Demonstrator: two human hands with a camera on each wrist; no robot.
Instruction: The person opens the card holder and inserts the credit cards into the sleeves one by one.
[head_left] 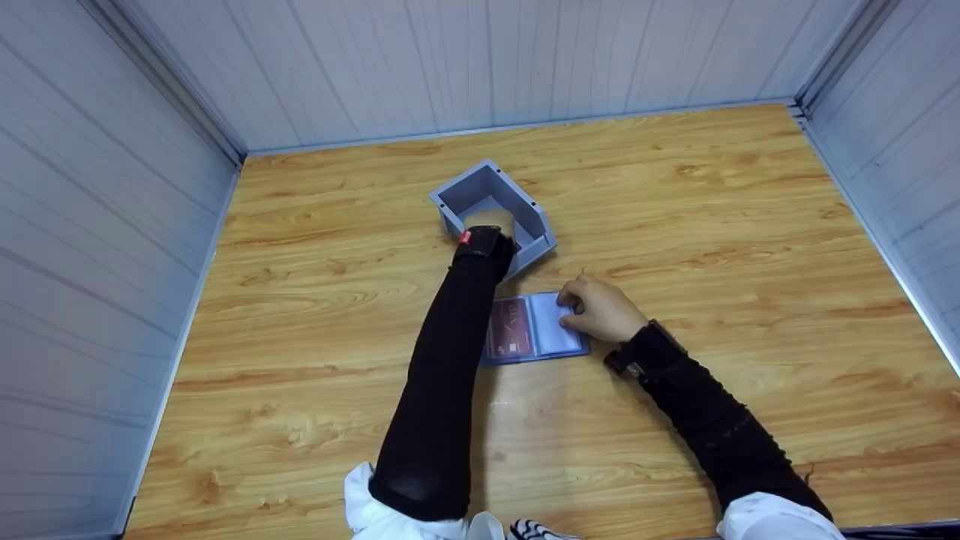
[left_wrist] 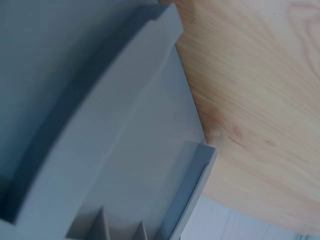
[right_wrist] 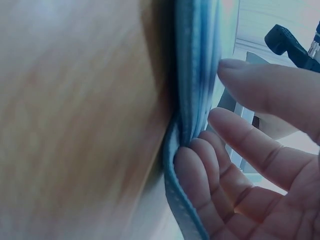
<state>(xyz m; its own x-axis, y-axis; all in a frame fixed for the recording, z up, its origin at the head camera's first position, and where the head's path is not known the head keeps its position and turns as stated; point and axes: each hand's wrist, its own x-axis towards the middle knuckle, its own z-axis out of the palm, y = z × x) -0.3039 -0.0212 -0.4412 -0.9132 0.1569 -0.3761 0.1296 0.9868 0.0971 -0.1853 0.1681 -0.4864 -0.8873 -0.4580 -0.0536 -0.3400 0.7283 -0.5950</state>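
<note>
On the table lies an open blue card holder [head_left: 552,335] with clear sleeves. A red card [head_left: 511,328] shows in its left sleeve, partly covered by the left forearm. My right hand [head_left: 600,307] holds the holder's right side. In the right wrist view the thumb [right_wrist: 237,70] rests against the stacked sleeves [right_wrist: 195,60], while other fingers [right_wrist: 192,172] tuck between them and the back cover [right_wrist: 175,185]. My left hand [head_left: 491,219] reaches into a grey bin [head_left: 530,201]; its fingers are hidden there, and the left wrist view shows only the bin's walls [left_wrist: 135,130].
The bin stands just beyond the card holder on the wood-grain table [head_left: 315,300]. White panel walls [head_left: 450,67] rise at the back and on both sides. The left forearm [head_left: 442,375] crosses over the holder's left edge.
</note>
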